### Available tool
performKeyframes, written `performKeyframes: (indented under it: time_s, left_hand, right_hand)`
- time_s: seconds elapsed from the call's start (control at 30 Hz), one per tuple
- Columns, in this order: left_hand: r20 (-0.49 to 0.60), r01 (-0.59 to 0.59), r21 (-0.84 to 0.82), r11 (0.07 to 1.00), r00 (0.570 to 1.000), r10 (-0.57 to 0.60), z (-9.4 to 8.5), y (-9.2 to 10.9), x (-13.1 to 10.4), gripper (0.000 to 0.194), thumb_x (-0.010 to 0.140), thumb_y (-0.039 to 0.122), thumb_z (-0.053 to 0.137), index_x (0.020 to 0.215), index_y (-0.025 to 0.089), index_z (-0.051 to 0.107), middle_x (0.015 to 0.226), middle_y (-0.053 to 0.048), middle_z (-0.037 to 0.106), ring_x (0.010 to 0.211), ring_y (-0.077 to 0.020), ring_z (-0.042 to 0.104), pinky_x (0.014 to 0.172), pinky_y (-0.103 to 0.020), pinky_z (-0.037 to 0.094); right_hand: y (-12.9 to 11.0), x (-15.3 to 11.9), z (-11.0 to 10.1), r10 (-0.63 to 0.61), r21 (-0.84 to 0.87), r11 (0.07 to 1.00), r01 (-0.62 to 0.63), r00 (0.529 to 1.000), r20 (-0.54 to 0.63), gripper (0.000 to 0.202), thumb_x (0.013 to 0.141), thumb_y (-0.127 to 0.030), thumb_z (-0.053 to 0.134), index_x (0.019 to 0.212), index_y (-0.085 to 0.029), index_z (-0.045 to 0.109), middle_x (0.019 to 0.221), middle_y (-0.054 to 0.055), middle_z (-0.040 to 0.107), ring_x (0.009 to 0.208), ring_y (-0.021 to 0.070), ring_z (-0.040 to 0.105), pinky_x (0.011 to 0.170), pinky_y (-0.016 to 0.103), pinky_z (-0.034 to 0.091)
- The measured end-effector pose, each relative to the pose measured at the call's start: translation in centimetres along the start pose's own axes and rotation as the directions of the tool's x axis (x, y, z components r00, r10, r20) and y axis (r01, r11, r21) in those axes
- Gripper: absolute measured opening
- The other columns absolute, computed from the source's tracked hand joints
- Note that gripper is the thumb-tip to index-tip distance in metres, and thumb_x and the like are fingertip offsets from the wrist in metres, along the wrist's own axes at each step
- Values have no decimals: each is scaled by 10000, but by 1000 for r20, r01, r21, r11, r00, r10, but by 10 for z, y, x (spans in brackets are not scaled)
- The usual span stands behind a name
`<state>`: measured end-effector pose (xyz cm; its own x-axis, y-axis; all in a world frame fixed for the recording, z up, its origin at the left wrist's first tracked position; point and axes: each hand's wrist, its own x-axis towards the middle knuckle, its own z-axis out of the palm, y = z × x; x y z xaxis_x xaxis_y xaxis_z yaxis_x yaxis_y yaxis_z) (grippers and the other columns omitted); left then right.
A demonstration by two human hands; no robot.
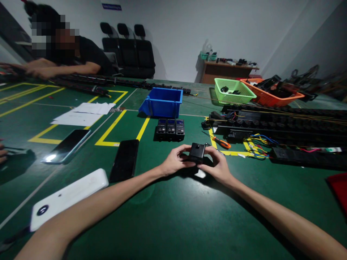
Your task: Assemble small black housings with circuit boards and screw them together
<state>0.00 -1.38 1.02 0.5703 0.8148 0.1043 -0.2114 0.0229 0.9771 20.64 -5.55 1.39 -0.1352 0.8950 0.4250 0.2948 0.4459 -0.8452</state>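
Between my two hands is a small black box-shaped module (196, 151), lifted a little over the green table, with a small knob on its upper face. The fingers of my left hand (176, 159) are closed on its left side. My right hand (217, 165) grips it from the right, thumb at the lower front corner. Just beyond stand several black modules (170, 129) in a row, with dark bluish panels on top. A blue bin (165, 102) sits behind them. To the right lies an orange-handled screwdriver (221, 142).
A black phone (124, 160), a bluish-edged phone (67, 146), a white device (70, 196) and papers (81, 113) lie left. Black rails with coloured wires (261, 142) fill the right side. Green (234, 92) and orange baskets (273, 96) stand behind. A co-worker (67, 54) sits far left.
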Motion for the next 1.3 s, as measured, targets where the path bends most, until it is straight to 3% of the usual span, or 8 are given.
performKeyframes:
  time_s: [0.13,0.3,0.47,0.6,0.73,0.9,1.03,1.3]
  left_hand:
    - [84,-60,71,996,995,54,0,3,-2,913,536,249,896,1344,272,470,1400,-120,478,1269,-286,500,1035,-413,439]
    - [157,-123,173,977,983,96,5,7,-9,1073,521,258,903,1422,323,324,1411,-110,422,1218,-277,529,994,-387,465]
    - [30,-147,289,946,989,144,9,7,-11,536,760,323,740,1231,230,500,1225,-77,536,1058,-204,581,908,-326,490]
    - [-52,-208,296,932,971,233,5,3,-6,325,801,302,693,1076,190,561,1150,-72,575,1128,-210,554,993,-343,435]
    - [-46,-255,270,928,960,277,3,7,-4,278,795,305,702,1008,177,575,1213,-93,590,1200,-227,534,1063,-381,380]
    - [-25,-244,318,916,964,265,6,11,-5,236,846,330,642,1024,179,608,1218,-96,609,1195,-231,541,1082,-402,360]
    - [-114,-188,263,946,968,224,4,5,-4,436,830,344,663,1217,200,523,1263,-96,563,1204,-224,529,1054,-381,405]
    - [-98,-7,52,999,995,12,0,-2,1,556,821,378,680,1289,196,441,1324,-137,530,1209,-253,542,979,-402,486]
  right_hand:
    - [-7,-9,0,-209,-277,942,187,977,-51,378,755,-274,740,1115,-290,627,1102,85,610,1068,286,561,939,489,452]
    - [-4,-13,3,-326,-523,817,241,942,-75,353,782,-194,689,1095,-354,659,1084,59,599,1070,289,527,960,528,403]
    - [-3,-9,6,-329,-563,782,269,944,-5,383,796,-193,683,1142,-353,643,1165,66,557,1131,292,489,987,533,390]
    - [-8,-6,5,-237,-458,861,220,971,22,522,775,-302,731,1266,-341,557,1373,85,448,1291,319,400,1078,559,330]
    - [-6,-1,2,-8,-166,986,-1,999,-52,591,850,-400,642,1388,-308,416,1443,91,406,1336,282,386,1073,493,379]
    - [3,6,1,258,51,965,-258,966,7,485,902,-459,545,1339,-264,469,1127,68,593,996,227,599,854,394,521]
    - [4,7,2,306,170,935,-310,951,52,457,864,-460,596,1262,-252,510,896,17,564,697,169,595,616,325,535]
    - [4,7,2,314,246,922,-300,949,-19,342,835,-444,630,1114,-253,575,1031,39,538,849,185,553,637,297,554]
